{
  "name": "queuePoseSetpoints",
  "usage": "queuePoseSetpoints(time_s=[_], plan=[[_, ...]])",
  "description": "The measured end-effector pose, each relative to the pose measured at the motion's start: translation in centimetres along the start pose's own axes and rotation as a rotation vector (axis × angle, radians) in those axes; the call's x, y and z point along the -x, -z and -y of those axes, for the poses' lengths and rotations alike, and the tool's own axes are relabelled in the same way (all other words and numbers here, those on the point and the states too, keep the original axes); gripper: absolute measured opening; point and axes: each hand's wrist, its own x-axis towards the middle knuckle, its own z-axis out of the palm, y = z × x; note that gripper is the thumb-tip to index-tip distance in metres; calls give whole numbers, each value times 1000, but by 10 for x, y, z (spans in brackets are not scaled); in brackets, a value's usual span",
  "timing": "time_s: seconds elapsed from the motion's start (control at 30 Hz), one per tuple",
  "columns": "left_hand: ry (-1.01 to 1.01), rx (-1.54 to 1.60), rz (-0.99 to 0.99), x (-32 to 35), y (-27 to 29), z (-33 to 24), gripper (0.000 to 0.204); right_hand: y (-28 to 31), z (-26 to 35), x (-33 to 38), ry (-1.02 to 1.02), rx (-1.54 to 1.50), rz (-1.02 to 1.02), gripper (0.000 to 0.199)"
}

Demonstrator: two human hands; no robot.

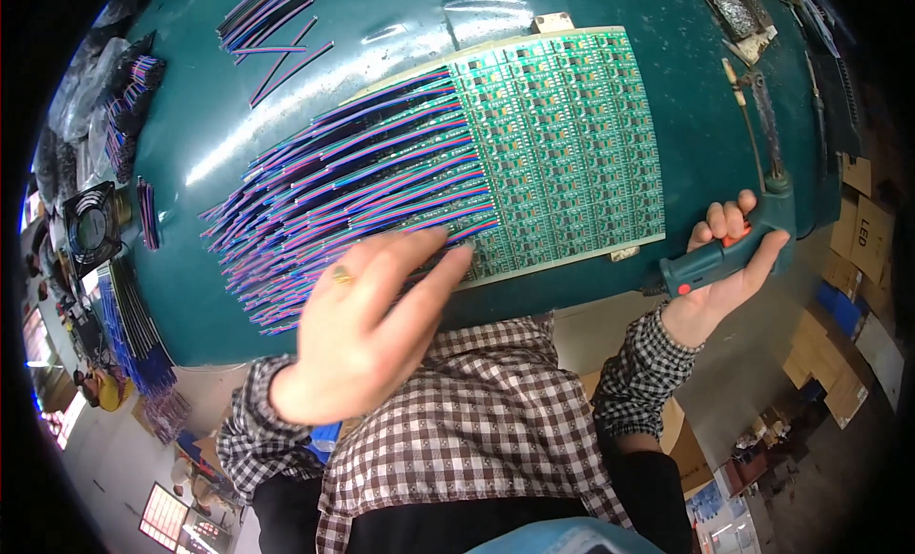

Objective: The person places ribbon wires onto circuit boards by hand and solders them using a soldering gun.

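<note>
A green circuit board panel [577, 144] lies on the table, its surface divided into many small repeated boards. Bundles of thin multicoloured wires [315, 187] fan out from its left part. Near the panel's lower edge, my left hand [367, 316], wearing a ring, has its thumb and index finger pinched around a short multicoloured wire strip [484, 228]. The strip's end rests over the board. To the right of the panel, my right hand [729, 268] grips the dark green handle of a soldering gun [720, 261], one finger by its red trigger. Its long metal tip points away from me.
More wire bundles lie at the far left [267, 16] and along the left edge [148, 213]. A small black fan [92, 228] stands at left. A metal tray with dark residue [739, 20] sits far right. Cardboard boxes [863, 240] are on the floor at right.
</note>
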Motion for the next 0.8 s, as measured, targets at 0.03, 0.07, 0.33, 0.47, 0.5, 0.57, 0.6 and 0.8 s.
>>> queuePoseSetpoints(time_s=[0.03,0.07,0.33,0.47,0.5,0.57,0.6,0.8], plan=[[55,50,10,3,15,-1,37,3,0,2,16,-15,45,56],[107,103,23,5,29,2,36,4,-1,3,21,-21,36,56],[402,6,-251,-31,43,170,14,3,-7,-3,25,12,109,56],[428,104,-255,-28,39,178,11,3,-10,-3,48,-2,133,57],[395,91,-238,-29,38,176,11,6,-9,-1,45,1,135,57],[346,61,-202,-28,39,177,10,9,-9,-1,45,7,129,57],[345,55,-198,-28,36,175,11,10,-10,0,50,6,127,57],[303,-67,-151,-40,33,156,15,12,-9,0,65,80,163,53]])
